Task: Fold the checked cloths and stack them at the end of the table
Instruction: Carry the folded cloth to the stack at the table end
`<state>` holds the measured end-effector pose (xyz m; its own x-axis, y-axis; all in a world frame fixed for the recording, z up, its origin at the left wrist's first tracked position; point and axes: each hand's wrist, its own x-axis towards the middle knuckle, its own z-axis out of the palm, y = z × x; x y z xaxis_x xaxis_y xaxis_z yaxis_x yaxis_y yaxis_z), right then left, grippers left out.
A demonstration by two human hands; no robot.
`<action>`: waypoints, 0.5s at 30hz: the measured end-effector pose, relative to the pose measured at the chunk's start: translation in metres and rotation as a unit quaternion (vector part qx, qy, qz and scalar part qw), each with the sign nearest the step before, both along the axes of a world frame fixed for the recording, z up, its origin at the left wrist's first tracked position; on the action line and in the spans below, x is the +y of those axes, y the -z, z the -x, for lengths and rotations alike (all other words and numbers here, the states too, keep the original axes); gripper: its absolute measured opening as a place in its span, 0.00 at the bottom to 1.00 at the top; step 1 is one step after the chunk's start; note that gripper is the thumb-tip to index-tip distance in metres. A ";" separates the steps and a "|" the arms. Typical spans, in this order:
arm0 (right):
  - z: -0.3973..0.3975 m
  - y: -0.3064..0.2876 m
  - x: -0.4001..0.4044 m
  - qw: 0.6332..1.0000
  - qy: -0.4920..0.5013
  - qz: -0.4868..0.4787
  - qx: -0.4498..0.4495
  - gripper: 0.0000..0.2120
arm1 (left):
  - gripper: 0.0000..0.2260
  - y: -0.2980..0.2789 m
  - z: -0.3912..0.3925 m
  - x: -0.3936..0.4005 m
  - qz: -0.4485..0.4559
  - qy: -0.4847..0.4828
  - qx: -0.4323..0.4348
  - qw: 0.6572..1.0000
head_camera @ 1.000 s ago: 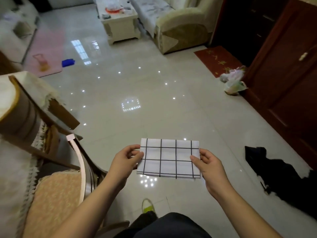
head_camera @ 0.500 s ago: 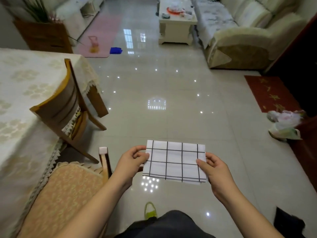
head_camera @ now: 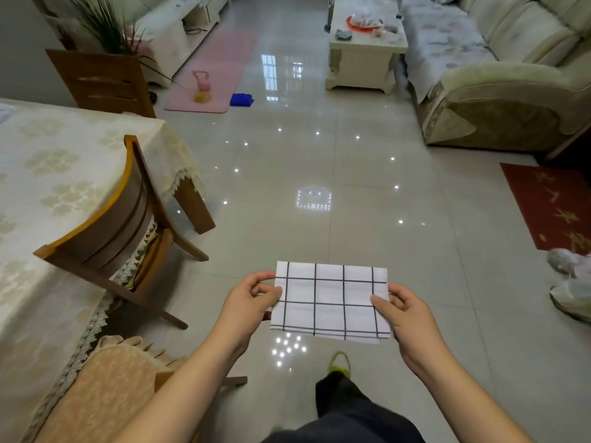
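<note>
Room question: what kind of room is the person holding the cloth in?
Most likely a home's living and dining room. There is a sofa with a coffee table beside it, and a dining table under a lace cloth with a wooden chair.

Setting: home, combined living and dining room.
Floor: glossy pale tiles (head_camera: pixel 367 193) reflecting ceiling lights.
Dining area: table under a lace-edged cloth (head_camera: pixel 57 187), wooden chairs (head_camera: pixel 108 225) drawn up to it.
Lounge area: cream sofa (head_camera: pixel 499 78), pale coffee table (head_camera: pixel 364 55).
Soft goods: pink mat (head_camera: pixel 220 65), red doormat (head_camera: pixel 550 206).
</note>
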<state>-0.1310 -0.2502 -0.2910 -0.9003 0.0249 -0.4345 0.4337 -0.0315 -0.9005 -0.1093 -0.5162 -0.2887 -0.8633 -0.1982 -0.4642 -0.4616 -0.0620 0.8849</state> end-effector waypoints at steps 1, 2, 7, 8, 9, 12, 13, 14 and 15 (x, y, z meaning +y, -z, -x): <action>0.019 0.002 0.003 1.000 -0.006 0.000 -0.001 0.10 | 0.13 0.001 0.016 0.004 0.005 -0.002 -0.002 1.000; 0.037 0.003 0.006 1.000 -0.013 0.004 -0.001 0.10 | 0.13 0.001 0.031 0.008 0.008 -0.006 -0.004 1.000; 0.123 -0.004 0.018 0.999 -0.047 0.018 -0.004 0.10 | 0.13 -0.009 0.100 0.022 0.010 -0.040 -0.007 0.999; 0.139 -0.006 0.018 0.998 -0.057 0.023 -0.004 0.10 | 0.13 -0.010 0.112 0.022 0.008 -0.050 -0.004 0.999; 0.154 -0.008 0.017 0.997 -0.068 0.024 -0.006 0.10 | 0.13 -0.011 0.122 0.021 0.008 -0.059 -0.004 0.998; 0.194 -0.012 0.006 0.995 -0.098 0.028 -0.004 0.11 | 0.13 -0.014 0.147 0.013 0.003 -0.084 -0.010 0.996; 0.206 -0.012 0.000 0.994 -0.107 0.029 -0.004 0.11 | 0.13 -0.015 0.153 0.008 -0.003 -0.092 -0.012 0.996; 0.217 -0.011 -0.008 0.993 -0.115 0.030 -0.005 0.11 | 0.13 -0.015 0.160 0.003 -0.007 -0.101 -0.014 0.995; 0.229 -0.011 -0.016 0.992 -0.122 0.031 -0.005 0.11 | 0.13 -0.016 0.166 -0.003 -0.009 -0.110 -0.016 0.994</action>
<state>-0.3598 -0.2665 -0.2802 -0.8718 -0.2204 -0.4375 0.4441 0.0214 -0.8957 -0.2758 -0.5188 -0.2725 -0.7846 -0.3712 -0.4966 -0.4634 -0.1809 0.8675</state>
